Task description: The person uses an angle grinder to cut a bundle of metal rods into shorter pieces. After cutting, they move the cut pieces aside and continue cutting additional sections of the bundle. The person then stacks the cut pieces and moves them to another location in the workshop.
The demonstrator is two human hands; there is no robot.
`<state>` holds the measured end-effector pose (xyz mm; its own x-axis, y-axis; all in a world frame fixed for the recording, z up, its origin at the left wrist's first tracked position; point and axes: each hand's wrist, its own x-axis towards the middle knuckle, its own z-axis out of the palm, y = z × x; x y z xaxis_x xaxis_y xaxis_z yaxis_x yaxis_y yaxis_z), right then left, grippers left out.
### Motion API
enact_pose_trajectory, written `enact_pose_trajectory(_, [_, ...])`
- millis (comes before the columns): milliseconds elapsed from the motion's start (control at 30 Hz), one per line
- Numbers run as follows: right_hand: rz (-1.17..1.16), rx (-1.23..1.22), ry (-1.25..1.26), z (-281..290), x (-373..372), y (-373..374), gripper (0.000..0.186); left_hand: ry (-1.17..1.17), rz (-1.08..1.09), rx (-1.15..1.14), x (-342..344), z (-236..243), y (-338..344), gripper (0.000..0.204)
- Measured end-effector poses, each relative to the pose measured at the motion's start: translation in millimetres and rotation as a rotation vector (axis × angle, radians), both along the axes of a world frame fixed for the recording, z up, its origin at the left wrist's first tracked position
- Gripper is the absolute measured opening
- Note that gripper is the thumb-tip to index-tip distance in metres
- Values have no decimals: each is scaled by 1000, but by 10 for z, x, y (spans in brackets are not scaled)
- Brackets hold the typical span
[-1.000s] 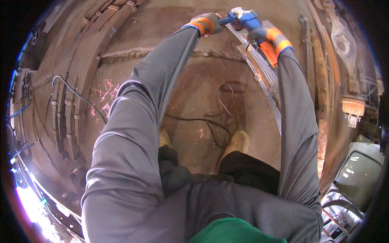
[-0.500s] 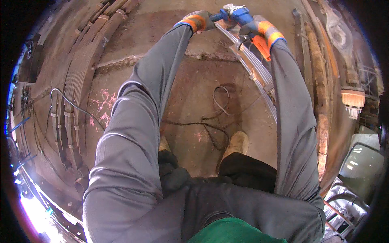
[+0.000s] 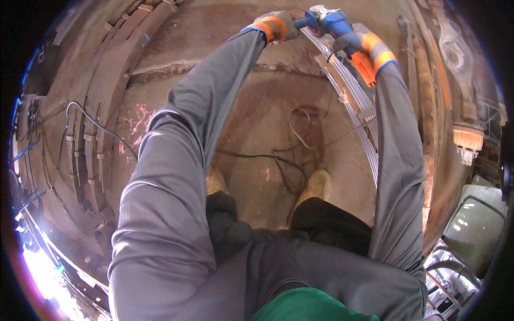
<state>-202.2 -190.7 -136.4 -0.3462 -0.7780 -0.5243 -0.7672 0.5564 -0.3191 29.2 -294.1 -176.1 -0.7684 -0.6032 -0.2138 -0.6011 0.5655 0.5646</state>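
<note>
My left hand (image 3: 279,27), in a grey glove with orange bands, is closed round the side handle of an angle grinder (image 3: 336,23). The grinder has a blue body, a pale metal head and an orange rear part. My right hand (image 3: 369,44), gloved alike, grips the body behind the head. Both arms reach far forward. Beneath the tool runs a curved stack of silvery leaf springs (image 3: 350,91), partly hidden by my right sleeve. The grinder is at the far end of this stack; I cannot tell whether its disc touches the metal.
A dark cable (image 3: 257,155) loops over the concrete floor near my boots (image 3: 319,184). Long brown leaf spring stacks (image 3: 101,69) lie at the left. Along the right are wooden beams (image 3: 419,80), a large axle-like casting (image 3: 454,53) and a framed glass pane (image 3: 476,222).
My hands, the grinder and the silvery leaf springs appear slightly farther right in the picture, as the view has shifted. Both hands keep their hold on the grinder.
</note>
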Motion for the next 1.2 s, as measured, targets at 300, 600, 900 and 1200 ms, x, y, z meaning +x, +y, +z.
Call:
enact_pose_trajectory(300, [24,-58,-57,41,-116,352,48,-112,53,-107,-149,-107,245,36])
enact_pose_trajectory(600, [51,-90,4,32,32,437,53,-99,103,-59,16,-97,369,36])
enact_pose_trajectory(900, [45,-125,-39,-26,38,527,48,-129,108,-109,105,44,576,44])
enact_pose_trajectory(1200, [72,-130,-59,43,102,661,50,-6,130,-82,181,-51,727,47])
